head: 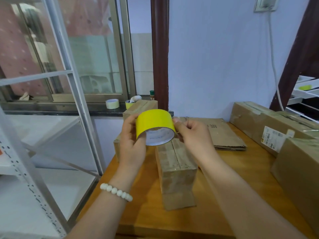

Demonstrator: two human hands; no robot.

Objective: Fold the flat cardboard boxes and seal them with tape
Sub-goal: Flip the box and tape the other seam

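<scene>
Tape in both hands, raised above the wooden table point(146, 214) — a yellow tape roll point(154, 121). The left hand point(132, 144) wraps its curled fingers round the roll's left side, with a white bead bracelet point(116, 192) on that wrist. The right hand point(191, 135) has its fingers bent in, thumb and forefinger pinching at the roll's right edge. Directly below stands a narrow folded box point(176, 171), its top seam facing up. A stack of flat cardboard point(224, 135) lies behind it to the right — larger boxes point(255, 119) sit beyond. A pale tape roll point(112, 103) rests on the window sill.

wooden table point(224, 195), small taped box point(176, 169), flat cardboard point(226, 135), larger boxes point(255, 121)
</scene>
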